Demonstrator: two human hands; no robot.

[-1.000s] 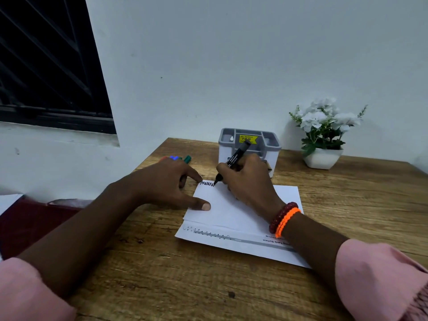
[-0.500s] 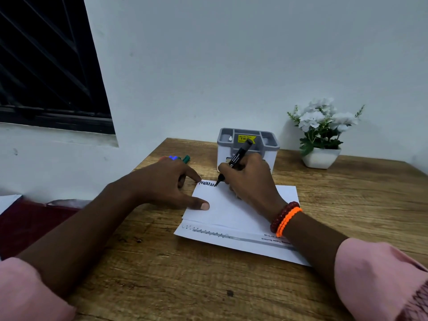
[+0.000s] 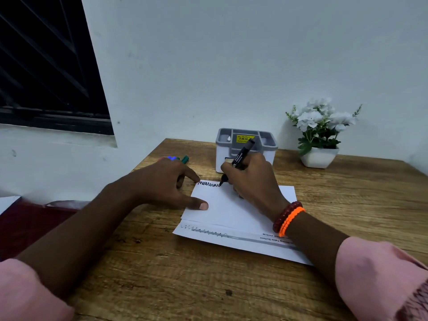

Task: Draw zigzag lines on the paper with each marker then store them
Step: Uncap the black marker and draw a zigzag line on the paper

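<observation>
Drawing the black zigzag (image 3: 209,183) along the paper's (image 3: 228,210) far edge. My right hand (image 3: 252,179) has its grip clenched on the black marker (image 3: 240,158), tip touching the paper. Left hand (image 3: 166,181) lies flat, thumb pressing the paper's left edge so it won't slide. Other markers (image 3: 179,158) wait beyond that hand; gray holder (image 3: 246,144) stands just past the paper, handy for storing.

Light: dim and cool, soft shadows only.
Window (image 3: 46,66): was black (night outside).
Edges: wide-angle bending, slightly soft.
</observation>
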